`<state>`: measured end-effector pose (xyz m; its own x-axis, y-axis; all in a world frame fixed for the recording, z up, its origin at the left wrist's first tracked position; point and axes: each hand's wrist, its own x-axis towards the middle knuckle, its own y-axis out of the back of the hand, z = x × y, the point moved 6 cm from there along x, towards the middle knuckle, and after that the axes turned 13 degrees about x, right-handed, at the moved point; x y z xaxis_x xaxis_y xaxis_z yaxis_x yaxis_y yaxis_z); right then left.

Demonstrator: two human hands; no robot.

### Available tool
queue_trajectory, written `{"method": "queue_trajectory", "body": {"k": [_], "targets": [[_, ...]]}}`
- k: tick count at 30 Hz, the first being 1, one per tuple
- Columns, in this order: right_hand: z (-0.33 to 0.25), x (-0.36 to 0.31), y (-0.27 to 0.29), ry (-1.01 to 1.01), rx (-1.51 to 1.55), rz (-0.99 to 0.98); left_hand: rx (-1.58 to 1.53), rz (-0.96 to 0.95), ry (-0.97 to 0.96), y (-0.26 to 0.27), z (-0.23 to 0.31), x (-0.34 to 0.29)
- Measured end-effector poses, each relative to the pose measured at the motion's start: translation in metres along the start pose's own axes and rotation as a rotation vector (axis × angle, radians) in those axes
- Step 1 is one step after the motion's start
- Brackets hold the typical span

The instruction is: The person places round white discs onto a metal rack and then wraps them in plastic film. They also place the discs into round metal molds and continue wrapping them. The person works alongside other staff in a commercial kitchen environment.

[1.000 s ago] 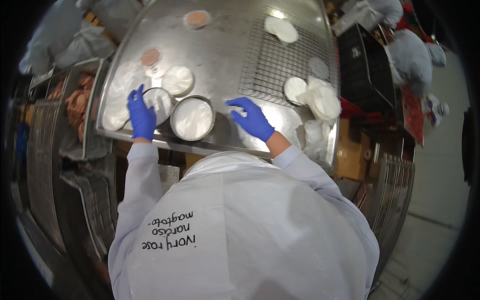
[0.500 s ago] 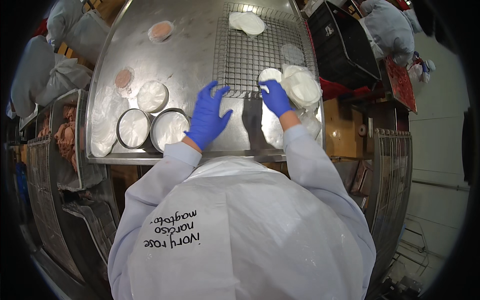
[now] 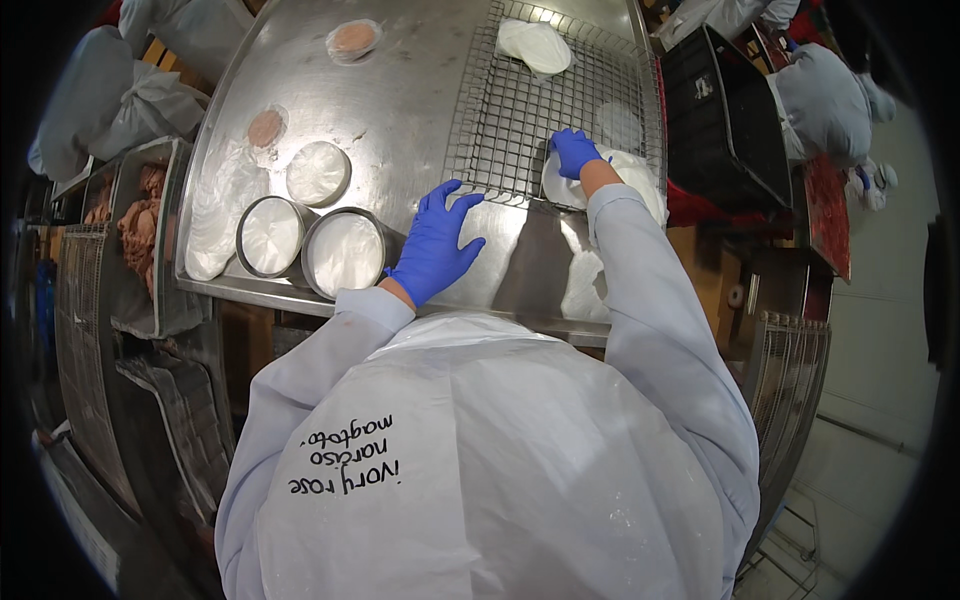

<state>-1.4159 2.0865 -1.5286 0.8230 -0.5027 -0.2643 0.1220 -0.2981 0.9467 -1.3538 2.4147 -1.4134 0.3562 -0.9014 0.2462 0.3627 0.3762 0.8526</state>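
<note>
My left hand (image 3: 437, 243), in a blue glove, is open with fingers spread, beside the near left corner of a wire basket (image 3: 490, 140). It holds nothing. My blue-gloved right hand (image 3: 574, 153) is over the basket's near right part, its fingers curled downward at the edge of a pile of thin white round sheets (image 3: 632, 172). What its fingertips grip is hidden. Left of my left hand stand two metal rings with white sheets inside, the nearer ring (image 3: 343, 252) and the farther ring (image 3: 270, 237). A white-covered round (image 3: 318, 173) lies just beyond them.
The steel table (image 3: 400, 100) carries two pink meat patties on film, one patty (image 3: 355, 40) farther back. More white sheets (image 3: 534, 46) rest at the basket's far end. A black crate (image 3: 725, 115) stands to the right. Raw meat fills a bin (image 3: 150, 240) at left. Co-workers stand beyond.
My right hand has moved forward and slightly right over the basket, and its forearm now covers part of the sheet pile. My left hand stays spread near the basket. The view has shifted slightly.
</note>
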Motion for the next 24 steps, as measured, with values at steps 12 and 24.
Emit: {"method": "queue_trajectory", "body": {"k": [12,24], "targets": [[-0.028,-0.087,0.048,0.106,0.414,0.374,-0.352,-0.068,0.188,-0.031,-0.003,-0.014],[-0.148,-0.234,0.045,0.295,1.323,0.324,-1.105,-0.264,0.406,-0.073,0.008,-0.04]]}}
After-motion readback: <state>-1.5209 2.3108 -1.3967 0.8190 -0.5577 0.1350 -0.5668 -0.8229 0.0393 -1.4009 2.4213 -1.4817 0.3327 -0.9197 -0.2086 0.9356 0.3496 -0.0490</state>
